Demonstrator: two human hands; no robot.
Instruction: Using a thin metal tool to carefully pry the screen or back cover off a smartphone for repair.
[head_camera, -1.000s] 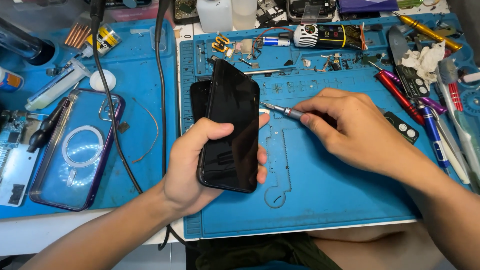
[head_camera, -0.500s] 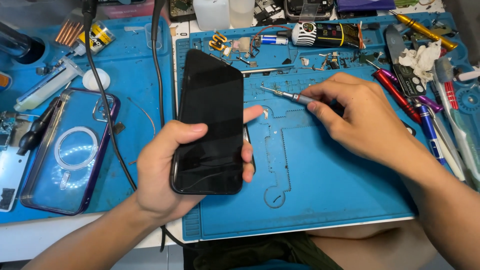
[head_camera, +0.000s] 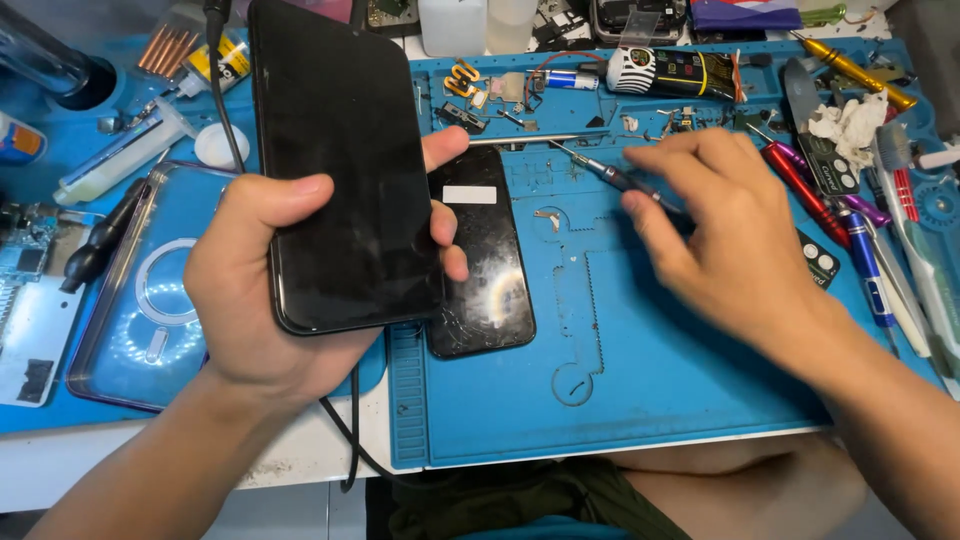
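Cluttered repair bench under a blue work mat

The blue work mat (head_camera: 650, 380) covers the bench beneath the right hand (head_camera: 735, 240); a cracked black panel (head_camera: 482, 260) lies just right of the left hand (head_camera: 270, 290), a clear phone case (head_camera: 150, 300) to its left, and screwdrivers (head_camera: 800, 190) lie beyond the right hand.

- Phone (head_camera: 345, 170): glossy black, faintly smudged.
- Panel (head_camera: 485, 260) lying on the mat: black, one white rectangle.
- Work mat (head_camera: 680, 380): bright blue.
- Phone case (head_camera: 140, 310): clear, purple-edged, white ring.
- Screwdriver (head_camera: 845, 70): yellow.
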